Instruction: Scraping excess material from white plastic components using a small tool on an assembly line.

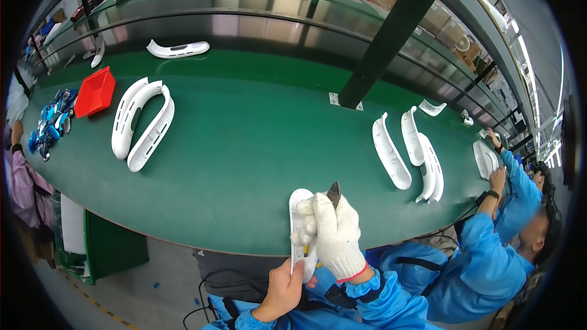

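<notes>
My bare left hand [284, 288] is closed on the lower end of a long white plastic housing part [299, 200] with a perforated face, held upright at the table's front edge. A white knit glove with a red cuff covers my right hand [338, 235]. That hand is wrapped round a hand tool [334, 193], whose dark, pointed end sticks up above the fingers. The gloved fingertips lie against the white part. A small yellow bit shows beneath them, but the tool's lower end is mostly hidden, so its kind is unclear.
Curved white shells lie on the green table [244, 146]: a pair [142, 122] at left, several [391, 153] at right. Beyond the left pair are a red bin [95, 91] and blue pieces [54, 123]. A dark post [391, 36] rises behind. People in blue [477, 269] sit at right.
</notes>
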